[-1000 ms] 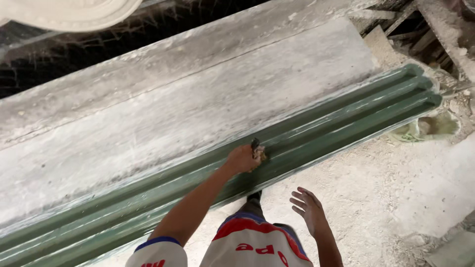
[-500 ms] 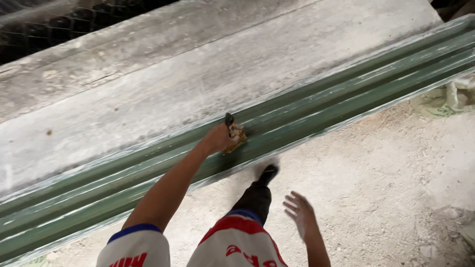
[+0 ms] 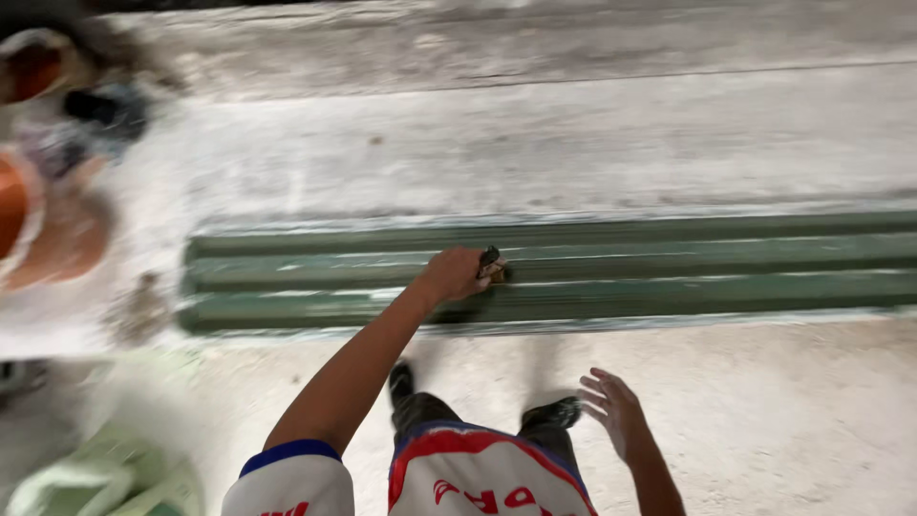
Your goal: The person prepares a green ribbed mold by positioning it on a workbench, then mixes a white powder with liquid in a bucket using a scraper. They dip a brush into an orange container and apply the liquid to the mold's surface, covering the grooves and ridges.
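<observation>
Grip: left hand (image 3: 457, 274) closed around a small dark-handled brush (image 3: 491, 261), its tip pressed to the green ribbed panel (image 3: 669, 272); the view is blurred, so the finger positions cannot be told.

Brush: light and stiff in the handle, probably soft at the bristle end; best held by the handle as it is now.

Panel: long, rigid and ridged, lying flat along the near edge of the grey concrete slab (image 3: 535, 143), its left end short of the slab's left side. The surface looks glossy, likely slick or wet; better lifted by its ends.

Left arm: stretched forward and nearly straight.

Right hand (image 3: 616, 411): open, fingers spread, holding nothing, low above the dusty floor (image 3: 783, 411).

Left margin: blurred orange vessels (image 3: 38, 220).
</observation>
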